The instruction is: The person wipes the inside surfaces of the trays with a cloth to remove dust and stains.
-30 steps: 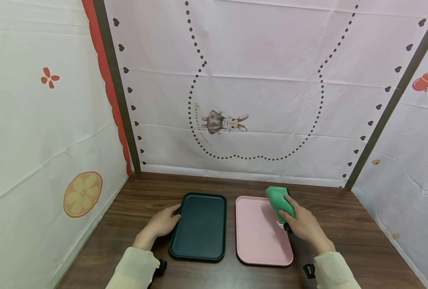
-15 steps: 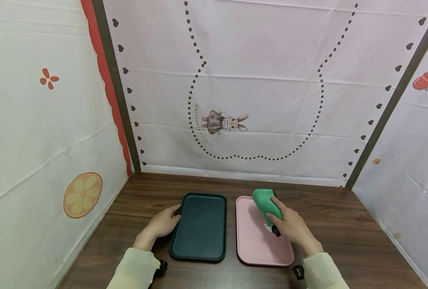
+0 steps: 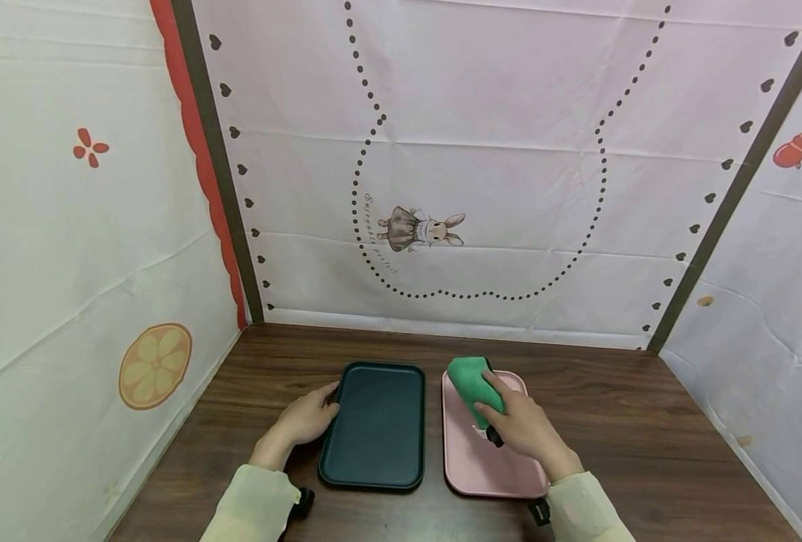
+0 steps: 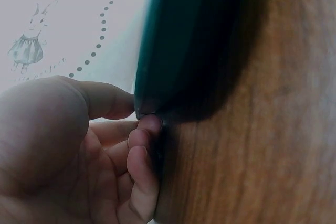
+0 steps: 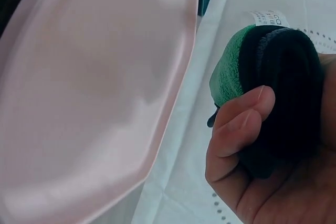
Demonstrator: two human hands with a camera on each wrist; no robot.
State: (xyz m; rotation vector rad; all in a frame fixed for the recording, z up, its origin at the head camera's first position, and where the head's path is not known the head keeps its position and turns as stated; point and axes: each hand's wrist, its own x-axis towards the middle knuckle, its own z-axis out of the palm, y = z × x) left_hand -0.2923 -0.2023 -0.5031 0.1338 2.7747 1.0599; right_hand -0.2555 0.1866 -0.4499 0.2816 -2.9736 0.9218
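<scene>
Holds a rolled green-and-black cloth (image 3: pixel 477 391) in the right grip (image 3: pixel 524 427), curled round it, raised over the far half of the pink tray (image 3: pixel 482 470). Shows a white printed tag (image 5: pixel 270 18) on the cloth. Pinches, in the left grip (image 3: pixel 306 416), the left rim of a dark teal tray (image 3: pixel 375 425) just left of the pink tray. Works over a wood-grain tabletop (image 3: pixel 618 410), facing a rabbit-printed backdrop (image 3: pixel 496 135) beyond the pink tray.

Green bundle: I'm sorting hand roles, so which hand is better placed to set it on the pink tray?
Probably the right hand: it grips the green bundle over the pink tray, while the left hand holds the dark tray by its edge.
</scene>
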